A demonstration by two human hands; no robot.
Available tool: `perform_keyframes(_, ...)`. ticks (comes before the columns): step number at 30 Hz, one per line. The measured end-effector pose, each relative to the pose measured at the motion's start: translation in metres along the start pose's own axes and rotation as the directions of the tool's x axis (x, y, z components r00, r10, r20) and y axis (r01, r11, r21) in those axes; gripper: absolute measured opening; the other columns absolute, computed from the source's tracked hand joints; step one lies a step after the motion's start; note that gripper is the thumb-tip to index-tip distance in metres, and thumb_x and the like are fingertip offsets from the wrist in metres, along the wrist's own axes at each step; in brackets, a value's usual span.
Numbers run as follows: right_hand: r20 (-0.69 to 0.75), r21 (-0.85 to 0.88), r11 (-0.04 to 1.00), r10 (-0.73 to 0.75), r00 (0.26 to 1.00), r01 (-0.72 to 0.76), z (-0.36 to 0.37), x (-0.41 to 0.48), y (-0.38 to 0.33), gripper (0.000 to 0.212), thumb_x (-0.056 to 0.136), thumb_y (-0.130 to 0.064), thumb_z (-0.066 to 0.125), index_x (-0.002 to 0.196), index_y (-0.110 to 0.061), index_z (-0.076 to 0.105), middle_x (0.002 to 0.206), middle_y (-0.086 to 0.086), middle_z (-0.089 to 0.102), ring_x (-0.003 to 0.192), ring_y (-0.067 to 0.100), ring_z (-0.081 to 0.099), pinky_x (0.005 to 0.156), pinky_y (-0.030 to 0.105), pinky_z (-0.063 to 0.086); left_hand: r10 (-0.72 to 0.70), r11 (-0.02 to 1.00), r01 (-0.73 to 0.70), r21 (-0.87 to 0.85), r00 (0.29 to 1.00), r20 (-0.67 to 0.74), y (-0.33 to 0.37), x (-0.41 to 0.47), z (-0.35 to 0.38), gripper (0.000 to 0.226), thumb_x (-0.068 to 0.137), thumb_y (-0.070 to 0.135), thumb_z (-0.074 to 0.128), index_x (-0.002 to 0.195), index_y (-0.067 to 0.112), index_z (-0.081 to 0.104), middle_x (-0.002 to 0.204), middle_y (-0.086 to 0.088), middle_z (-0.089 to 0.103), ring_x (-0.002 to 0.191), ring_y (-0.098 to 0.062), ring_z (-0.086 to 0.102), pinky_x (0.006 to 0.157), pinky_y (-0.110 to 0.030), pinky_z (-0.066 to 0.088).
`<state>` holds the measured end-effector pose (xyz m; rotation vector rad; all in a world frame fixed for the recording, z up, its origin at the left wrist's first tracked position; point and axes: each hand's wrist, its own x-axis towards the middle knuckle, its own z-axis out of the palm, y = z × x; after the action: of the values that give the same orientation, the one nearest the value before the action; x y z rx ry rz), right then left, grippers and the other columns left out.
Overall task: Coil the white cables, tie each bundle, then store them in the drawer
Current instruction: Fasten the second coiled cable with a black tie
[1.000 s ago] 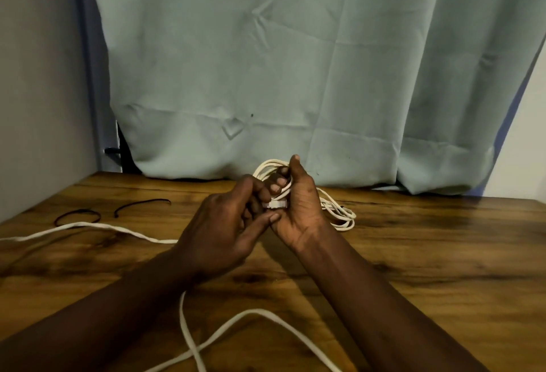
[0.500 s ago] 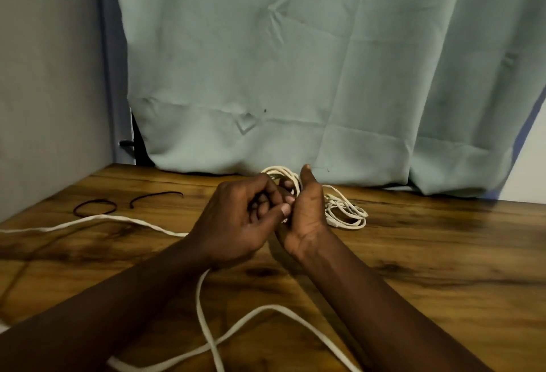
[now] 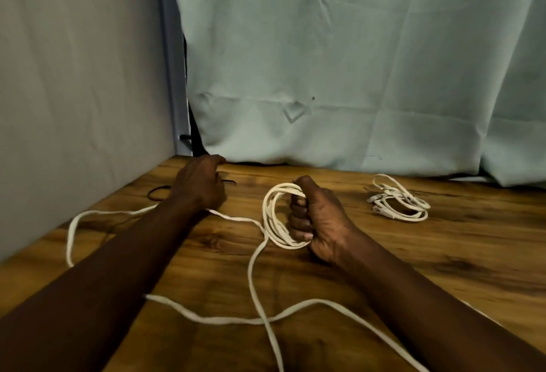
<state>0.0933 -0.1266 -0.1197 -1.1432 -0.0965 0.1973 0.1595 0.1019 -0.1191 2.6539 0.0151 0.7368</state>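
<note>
White cable coil point(image 3: 269, 215) gripped in right hand point(image 3: 320, 218), left hand point(image 3: 201, 184) well apart

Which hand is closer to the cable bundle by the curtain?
Right. The right hand, gripping a coil, is left of the bundle, not touching it; the left hand is farther left, at the black ties.

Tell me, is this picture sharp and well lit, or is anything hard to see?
Head view: dim, warm light, no glare, soft shadows on the table. The coil in the right hand reads clearly, the bundle is slightly soft, and the black tie by the left hand nearly vanishes in shadow.
</note>
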Motion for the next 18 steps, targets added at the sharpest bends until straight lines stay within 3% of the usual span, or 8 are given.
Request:
perform_keyframes(5,0.018,-0.003,1.000,0.000,1.000,0.001,-0.003,0.003,0.000,0.046,0.094,-0.025,0.053,0.050,-0.018,0.042,0.046,-0.001,0.022,0.031,0.010,0.016,0.038,0.011,0.017,-0.058,0.992,0.049,0.117,0.995,0.082,-0.010,0.001,0.004,0.024,0.091,0.032,0.065,0.111,0.024,0.074,0.121,-0.010,0.071,0.117,-0.034,0.062,0.094,-0.042,0.053)
perform_keyframes(9,0.013,0.008,1.000,-0.014,1.000,0.014,-0.003,0.002,0.001,0.046,0.095,-0.025,0.053,0.050,-0.017,0.043,0.045,-0.001,0.022,0.031,0.011,0.017,0.038,0.012,0.017,-0.078,0.995,0.074,0.060,0.995,0.057,-0.008,0.006,0.004,0.009,0.086,0.022,0.077,0.094,0.023,0.079,0.109,-0.006,0.075,0.109,-0.028,0.065,0.089,-0.035,0.054)
perform_keyframes(14,-0.063,0.010,0.998,-0.068,0.996,0.069,-0.001,0.002,0.003,0.044,0.095,-0.025,0.052,0.053,-0.018,0.043,0.051,0.001,0.023,0.033,0.011,0.016,0.038,0.013,0.017,-0.081,0.991,0.065,0.116,0.987,0.140,-0.003,0.008,0.007,0.017,0.082,0.018,0.072,0.097,0.023,0.078,0.111,-0.008,0.073,0.103,-0.029,0.066,0.088,-0.037,0.056)
perform_keyframes(18,-0.098,0.000,0.997,-0.078,0.992,0.079,-0.004,0.003,0.003,0.042,0.094,-0.025,0.051,0.054,-0.018,0.044,0.048,-0.001,0.024,0.033,0.011,0.016,0.038,0.014,0.018,0.041,0.999,-0.042,0.025,0.998,0.042,0.011,0.004,0.003,0.015,0.089,0.014,0.067,0.098,0.019,0.077,0.106,-0.007,0.074,0.100,-0.026,0.066,0.078,-0.030,0.049)
